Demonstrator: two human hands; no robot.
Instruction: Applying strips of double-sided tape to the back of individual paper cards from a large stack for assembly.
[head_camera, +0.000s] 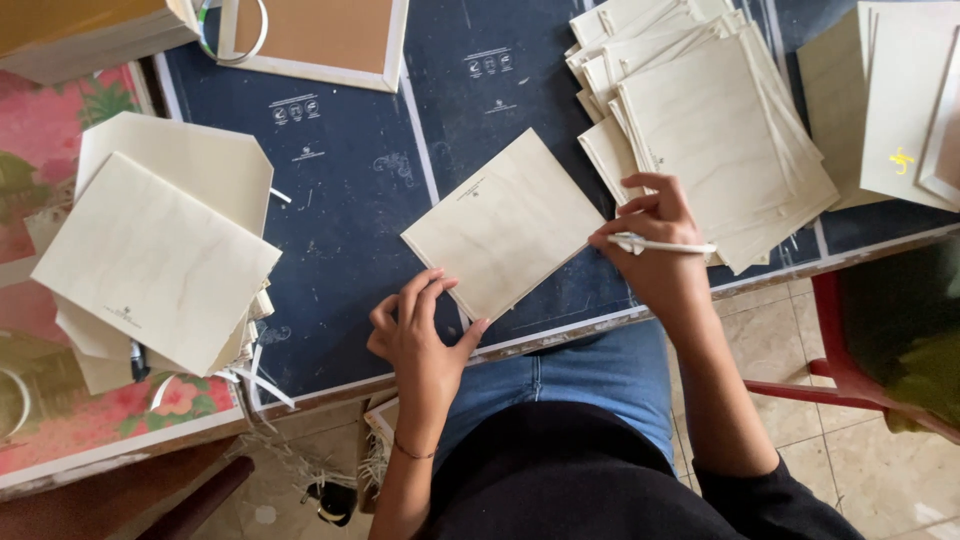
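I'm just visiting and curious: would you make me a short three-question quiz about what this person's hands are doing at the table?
1. True or false: the right hand holds a thin white pen-like tool.
2. Which thing do the fingers of the left hand touch? A) the cork board B) the single pale square sheet C) the red chair
3. Fill in: the fanned stack of sheets lies on the person's ____ side.

Key: 1 true. 2 B, at the sheet's near edge. 3 right.
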